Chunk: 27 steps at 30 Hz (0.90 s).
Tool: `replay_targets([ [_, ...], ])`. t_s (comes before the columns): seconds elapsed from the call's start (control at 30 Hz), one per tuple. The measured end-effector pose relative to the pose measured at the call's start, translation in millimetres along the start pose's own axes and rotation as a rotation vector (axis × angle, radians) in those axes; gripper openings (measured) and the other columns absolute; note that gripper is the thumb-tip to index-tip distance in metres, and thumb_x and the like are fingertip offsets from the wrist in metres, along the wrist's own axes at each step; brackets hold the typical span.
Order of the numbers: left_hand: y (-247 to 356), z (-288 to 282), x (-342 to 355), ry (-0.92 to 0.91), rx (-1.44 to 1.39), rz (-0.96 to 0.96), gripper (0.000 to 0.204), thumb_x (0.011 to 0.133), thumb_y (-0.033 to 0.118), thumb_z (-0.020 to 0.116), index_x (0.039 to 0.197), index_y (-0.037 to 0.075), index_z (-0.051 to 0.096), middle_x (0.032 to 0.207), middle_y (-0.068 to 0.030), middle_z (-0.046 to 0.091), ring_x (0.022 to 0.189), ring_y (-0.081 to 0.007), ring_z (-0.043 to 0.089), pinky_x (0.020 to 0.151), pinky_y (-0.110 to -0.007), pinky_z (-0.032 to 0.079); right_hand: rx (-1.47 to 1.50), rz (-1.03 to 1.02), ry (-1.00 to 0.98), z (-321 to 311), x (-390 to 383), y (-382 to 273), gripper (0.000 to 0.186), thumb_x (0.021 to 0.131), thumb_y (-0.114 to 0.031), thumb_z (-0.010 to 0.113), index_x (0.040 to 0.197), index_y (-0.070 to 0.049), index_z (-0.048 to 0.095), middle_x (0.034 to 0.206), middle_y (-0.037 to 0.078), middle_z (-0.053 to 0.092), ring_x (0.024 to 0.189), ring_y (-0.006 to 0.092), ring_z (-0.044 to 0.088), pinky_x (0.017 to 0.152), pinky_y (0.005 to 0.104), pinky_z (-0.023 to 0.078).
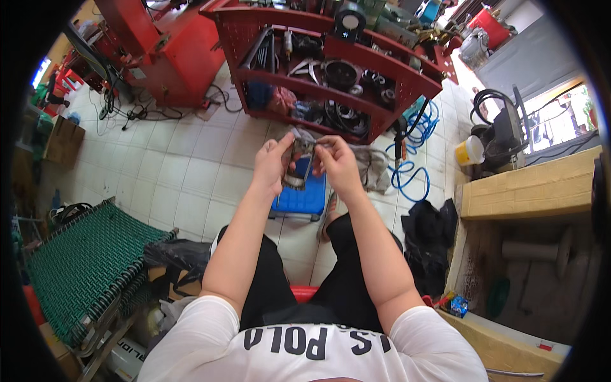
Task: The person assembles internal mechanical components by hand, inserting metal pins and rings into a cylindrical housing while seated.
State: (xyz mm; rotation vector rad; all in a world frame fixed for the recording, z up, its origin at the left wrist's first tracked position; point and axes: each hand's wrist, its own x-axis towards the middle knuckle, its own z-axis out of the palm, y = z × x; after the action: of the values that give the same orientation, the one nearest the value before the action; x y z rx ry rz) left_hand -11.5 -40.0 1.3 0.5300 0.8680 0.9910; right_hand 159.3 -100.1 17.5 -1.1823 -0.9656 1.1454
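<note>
In front of my knees, my left hand (273, 164) is closed round a grey-brown metal part (294, 181) with a curved lower end; its exact kind is too small to make out. My right hand (337, 167) pinches a thin metal rod (309, 168) that points down beside the part. Both hands are close together, fingers bent, and partly hide what they hold. Below them stands a blue plastic stool or box (299, 202) on the tiled floor. A grey rag (372, 167) lies just right of my right hand.
A red tool cart (267, 76) with several metal parts on its shelves stands ahead. Coiled blue air hose (407, 178) and a black bag (429, 239) lie to the right. At left are a green woven folding bed (89, 261) and a red machine (184, 63).
</note>
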Motion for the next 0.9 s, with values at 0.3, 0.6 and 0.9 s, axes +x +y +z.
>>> replay_targets([
  [0.3,10.4,-0.6,-1.2,0.004,0.068,0.040,0.043,0.090,0.026,0.083,0.080,0.022,0.042,0.087,0.0006,0.071,0.071,-0.0156,0.071,0.052,-0.026,0.045,-0.068,0.086,-0.142,2.5,-2.3,-0.5,0.030,0.109,-0.016,0.050,0.137,-0.004,0.053,0.085,0.003,0.060,0.069,0.0116,0.059,0.061,0.0281,0.049],
  [0.6,12.0,-2.3,-3.1,0.038,0.097,0.034,0.045,0.089,0.025,0.085,0.080,0.023,0.041,0.088,0.0002,0.071,0.071,-0.0158,0.071,0.053,-0.026,0.045,-0.154,0.131,-0.116,-0.2,-0.6,4.6,0.030,0.109,-0.018,0.050,0.133,-0.001,0.056,0.090,0.004,0.066,0.071,0.0114,0.060,0.065,0.0286,0.051],
  [0.9,10.8,4.8,-6.4,0.042,0.062,0.035,0.045,0.089,0.025,0.085,0.078,0.023,0.041,0.084,0.0010,0.070,0.069,-0.0145,0.070,0.051,-0.025,0.045,0.127,0.344,-0.121,-4.6,1.0,13.4,0.026,0.111,-0.032,0.052,0.119,-0.010,0.063,0.096,0.000,0.069,0.083,0.0106,0.063,0.071,0.0275,0.052],
])
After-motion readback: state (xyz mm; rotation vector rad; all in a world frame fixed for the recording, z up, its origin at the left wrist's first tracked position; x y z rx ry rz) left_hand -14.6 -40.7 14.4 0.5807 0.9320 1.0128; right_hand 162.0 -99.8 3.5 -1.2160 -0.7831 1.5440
